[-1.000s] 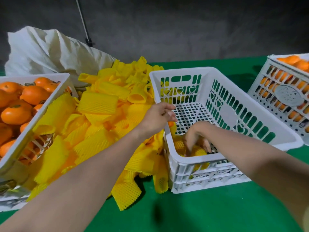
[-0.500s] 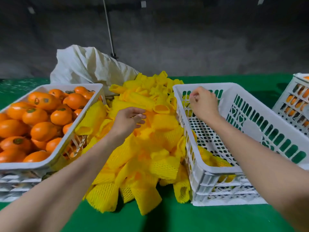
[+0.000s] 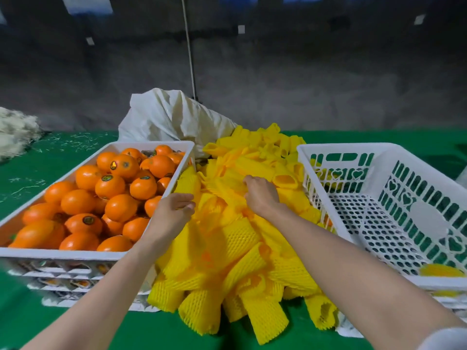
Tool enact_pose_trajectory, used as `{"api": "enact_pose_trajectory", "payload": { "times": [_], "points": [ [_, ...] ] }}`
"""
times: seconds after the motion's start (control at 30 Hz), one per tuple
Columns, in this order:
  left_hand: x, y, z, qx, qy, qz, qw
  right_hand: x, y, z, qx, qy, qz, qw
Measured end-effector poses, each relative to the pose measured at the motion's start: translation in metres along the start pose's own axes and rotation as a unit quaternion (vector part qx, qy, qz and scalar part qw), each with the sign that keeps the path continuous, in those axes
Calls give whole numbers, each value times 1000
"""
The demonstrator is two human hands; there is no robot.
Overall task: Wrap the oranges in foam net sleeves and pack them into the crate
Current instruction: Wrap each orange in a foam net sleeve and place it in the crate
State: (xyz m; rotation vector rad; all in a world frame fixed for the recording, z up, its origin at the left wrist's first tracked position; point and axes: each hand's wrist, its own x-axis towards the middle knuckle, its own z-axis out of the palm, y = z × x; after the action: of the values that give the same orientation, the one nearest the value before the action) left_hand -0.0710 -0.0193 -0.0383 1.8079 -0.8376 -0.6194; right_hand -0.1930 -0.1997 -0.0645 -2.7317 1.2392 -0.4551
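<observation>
So here's the setup. There's a big pile of yellow foam net sleeves (image 3: pixel 235 238) in the middle of the frame, spilling down toward the bottom edge over the green surface (image 3: pixel 151 332). On the left of the frame is a white slotted plastic crate (image 3: pixel 63 253) heaped with bare oranges (image 3: pixel 113 188), a few of them with little round stickers. None of those are wrapped.

The left hand (image 3: pixel 174 210) hovers right where that crate's near corner meets the sleeve pile. Its fingers are loosely curled with nothing in them. The right hand (image 3: pixel 260 195) is down on top of the pile near the centre of the frame, seen from the back with its fingers bent into the sleeves. I honestly can't tell if it's pinching one or only touching.

On the right of the frame is the white perforated plastic packing crate (image 3: pixel 353 147), mostly bare inside. There's one yellow netted lump (image 3: pixel 441 270) in its lower right corner, just above the near rim.

Behind the pile, a crumpled white sack (image 3: pixel 171 117) leans against the dark back wall. A pale fibrous heap (image 3: pixel 15 132) sits at the far left edge.
</observation>
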Motion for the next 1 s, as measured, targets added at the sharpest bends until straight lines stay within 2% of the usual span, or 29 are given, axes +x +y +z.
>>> {"api": "enact_pose_trajectory", "payload": {
  "times": [0.1,0.17,0.23,0.33,0.4,0.43,0.47,0.5,0.57,0.6,0.7,0.77,0.83,0.9,0.97,1.0],
  "points": [
    [1,-1,-8,-35,23,41,998,-9,-6,-18,139,83,24,986],
    [4,4,-8,-75,23,61,995,-19,-18,-35,293,127,5,948],
    [6,14,-7,-137,-20,46,989,-33,-31,-49,413,102,-13,905],
    [9,25,-6,-230,-108,-24,967,-53,-47,-62,542,26,-25,839],
    [8,27,-8,-232,-154,-23,960,-62,-54,-67,602,-23,-11,798],
    [7,27,-8,-222,-166,-6,961,-64,-56,-69,611,-35,-3,791],
    [6,25,-9,-212,-164,12,963,-64,-57,-71,590,-30,0,807],
    [6,23,-9,-190,-146,40,970,-65,-58,-72,530,-8,-10,848],
    [7,20,-12,-79,-82,123,986,-64,-64,-73,368,48,-69,926],
    [9,17,-14,-20,-58,160,985,-63,-69,-71,305,74,-101,944],
    [14,10,-27,66,-17,206,976,-53,-94,-63,222,157,-127,954],
    [20,4,-41,98,6,199,975,-48,-113,-57,205,200,-142,948],
    [25,-3,-58,64,-2,168,984,-44,-131,-51,190,228,-179,938],
    [31,-10,-79,-11,7,147,989,-40,-146,-44,212,221,-180,935],
    [40,-23,-102,24,84,145,986,-33,-154,-39,256,207,-150,932],
    [47,-32,-113,104,133,130,977,-30,-155,-37,273,202,-133,931]
  ]
}}
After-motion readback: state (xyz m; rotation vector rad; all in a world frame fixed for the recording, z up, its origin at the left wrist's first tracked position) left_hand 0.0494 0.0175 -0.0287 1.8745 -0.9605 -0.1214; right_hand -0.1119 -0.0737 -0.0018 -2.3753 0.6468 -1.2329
